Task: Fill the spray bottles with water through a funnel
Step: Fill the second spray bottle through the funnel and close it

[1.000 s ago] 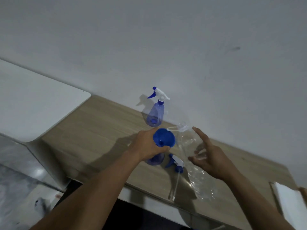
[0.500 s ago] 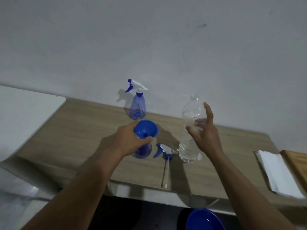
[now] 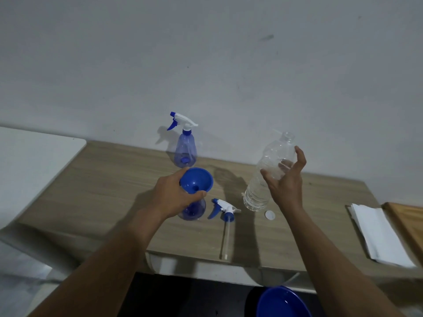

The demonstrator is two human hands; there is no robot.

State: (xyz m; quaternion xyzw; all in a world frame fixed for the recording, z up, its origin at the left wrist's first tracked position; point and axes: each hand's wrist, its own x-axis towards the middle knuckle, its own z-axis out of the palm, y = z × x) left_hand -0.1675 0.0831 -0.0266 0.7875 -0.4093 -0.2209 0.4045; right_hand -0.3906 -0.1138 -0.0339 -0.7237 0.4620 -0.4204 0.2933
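Note:
An open blue spray bottle [image 3: 193,210] stands near the middle of the wooden table [image 3: 109,179]. A blue funnel [image 3: 197,179] sits in its neck, and my left hand [image 3: 171,195] grips the funnel and the bottle's neck. Its removed spray head [image 3: 225,209] lies just to the right, tube pointing toward me. A second spray bottle [image 3: 185,147] with its head on stands by the wall. My right hand [image 3: 285,181] wraps around the middle of a clear, uncapped water bottle [image 3: 258,193], which leans right with its base on the table.
A white cap [image 3: 270,215] lies beside the water bottle. A stack of white napkins [image 3: 380,234] and a wooden board [image 3: 407,223] sit at the right end. A blue basin [image 3: 281,303] is below the table's front edge. A white surface [image 3: 34,161] adjoins the table on the left.
My right hand reached the water bottle and closed around it. The view has swung level and the bottle now leans right. My left hand stayed on the funnel.

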